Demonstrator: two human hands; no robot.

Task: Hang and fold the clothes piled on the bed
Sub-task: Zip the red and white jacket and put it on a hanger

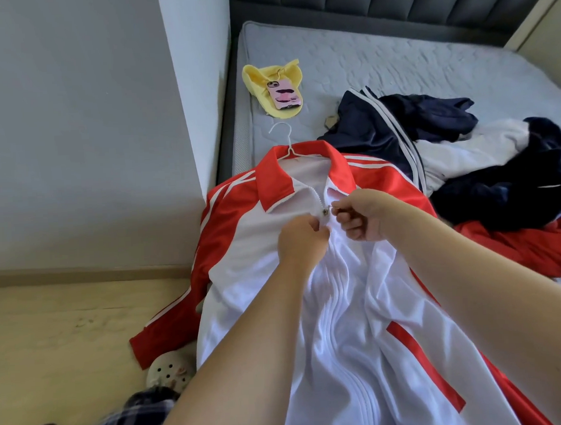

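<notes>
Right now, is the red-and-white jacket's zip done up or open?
Mostly zipped: the slider sits just below the collar, jacket front closed beneath it, open above. Right hand pinches the pull.

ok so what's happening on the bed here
A person is zipping up a red and white track jacket that lies on the mattress, with a white hanger in its collar. The right hand pinches the zipper pull at chest height, while the left hand grips the fabric just below it. A pile of navy, white and red clothes lies beside the jacket, not yet sorted.
</notes>
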